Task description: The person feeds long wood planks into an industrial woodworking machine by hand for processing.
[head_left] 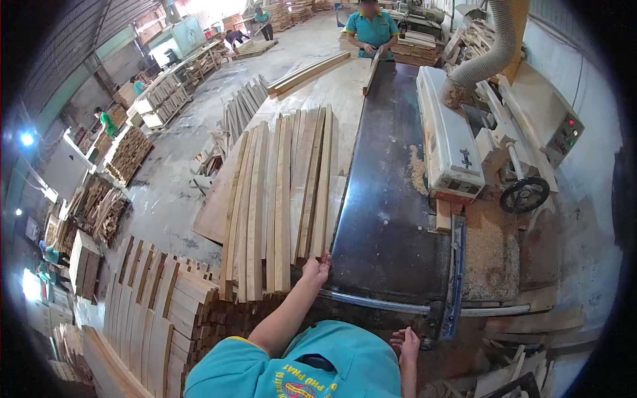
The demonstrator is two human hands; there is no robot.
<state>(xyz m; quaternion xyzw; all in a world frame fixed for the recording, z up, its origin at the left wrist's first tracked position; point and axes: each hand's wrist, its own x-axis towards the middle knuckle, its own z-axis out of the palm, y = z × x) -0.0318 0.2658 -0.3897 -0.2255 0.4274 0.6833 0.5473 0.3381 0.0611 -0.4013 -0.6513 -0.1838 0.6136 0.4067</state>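
Note:
Long wooden strips [282, 199] lie side by side on a pale board, some slightly bowed, their near ends toward me. My left hand [316, 267] reaches forward to the near end of the rightmost wooden strip [323, 192], its fingers curled at that end. Low beside my body, my right hand [407, 343] is empty, with its fingers loosely bent and apart. It hangs in front of the dark machine table [391, 219], not touching the strips.
On the right stands a white saw housing [451, 146] with a handwheel [524, 194], sawdust and a ribbed hose [494, 60]. A metal rail [378, 302] crosses the table's front. Across the table a co-worker [371, 33] handles a strip. Stacked wood [149, 305] stands at left.

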